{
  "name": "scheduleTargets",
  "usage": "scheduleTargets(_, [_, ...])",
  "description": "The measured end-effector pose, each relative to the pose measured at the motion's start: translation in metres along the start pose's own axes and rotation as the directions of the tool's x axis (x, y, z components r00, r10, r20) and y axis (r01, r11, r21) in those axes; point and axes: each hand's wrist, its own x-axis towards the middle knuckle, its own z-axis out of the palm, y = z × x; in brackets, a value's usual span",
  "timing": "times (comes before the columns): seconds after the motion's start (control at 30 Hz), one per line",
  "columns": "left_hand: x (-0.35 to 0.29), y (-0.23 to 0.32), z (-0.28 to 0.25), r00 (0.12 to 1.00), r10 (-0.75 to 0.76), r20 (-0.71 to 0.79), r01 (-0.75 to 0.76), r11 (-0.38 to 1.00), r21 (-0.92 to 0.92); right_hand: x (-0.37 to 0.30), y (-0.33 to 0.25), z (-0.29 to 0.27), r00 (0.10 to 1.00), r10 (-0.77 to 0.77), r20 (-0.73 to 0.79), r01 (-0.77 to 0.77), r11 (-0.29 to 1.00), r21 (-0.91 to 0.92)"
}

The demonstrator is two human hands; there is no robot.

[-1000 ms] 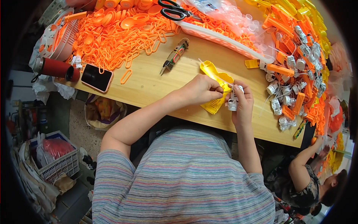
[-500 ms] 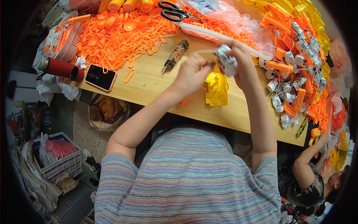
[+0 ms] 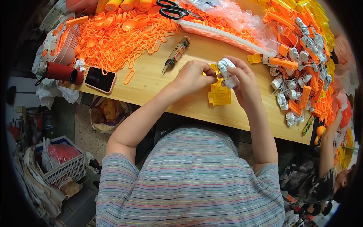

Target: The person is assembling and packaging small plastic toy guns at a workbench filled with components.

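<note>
A white plastic part (image 3: 228,73), perhaps with wires coiled on it, is held in my right hand (image 3: 245,78) above the table. Close to its left side, my left hand (image 3: 194,75) has its thumb and fingers pinched together; whatever lies between them is too small to make out. Under both hands lies a yellow plastic shell (image 3: 220,94), partly covered by them. To the left of my left hand a slim tool with a metal tip (image 3: 176,55) rests on the wooden table (image 3: 151,85).
Orange plastic parts (image 3: 109,41) heap at the far left, near a phone (image 3: 101,78) and a red flask (image 3: 60,72). Black-handled scissors (image 3: 176,10) lie by a white tray (image 3: 227,36). White and orange assemblies (image 3: 298,64) pile at right. A co-worker's arm (image 3: 329,140) shows beyond.
My right hand has come slightly lower and turned the white part. My left hand has shifted a little and stays pinched. The co-worker's arm has reached farther forward.
</note>
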Motion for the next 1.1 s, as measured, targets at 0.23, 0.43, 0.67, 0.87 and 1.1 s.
scheduleTargets(0.23, [0.0, -0.005, 0.002, 0.997, -0.026, 0.068, 0.015, 0.988, 0.151, -0.028, 0.029, -0.017, 0.992, -0.009, -0.128, 0.018, 0.998, 0.062])
scheduleTargets(0.43, [0.001, 0.0, 0.003, 0.994, -0.081, 0.08, 0.067, 0.984, 0.164, -0.029, 0.041, -0.015, 0.976, -0.037, -0.213, 0.076, 0.981, 0.179])
scheduleTargets(0.67, [-0.023, 0.006, 0.022, 0.94, 0.338, -0.054, -0.277, 0.844, 0.46, -0.028, 0.049, -0.016, 0.968, -0.09, -0.234, 0.135, 0.974, 0.182])
scheduleTargets(0.87, [-0.027, -0.003, 0.025, 0.859, 0.512, -0.009, -0.429, 0.729, 0.533, -0.026, 0.051, -0.015, 0.955, -0.147, -0.258, 0.187, 0.972, 0.139])
scheduleTargets(1.1, [-0.007, 0.025, -0.017, 0.979, -0.178, 0.098, 0.18, 0.984, -0.013, -0.023, 0.039, -0.01, 0.921, -0.242, -0.307, 0.242, 0.97, -0.036])
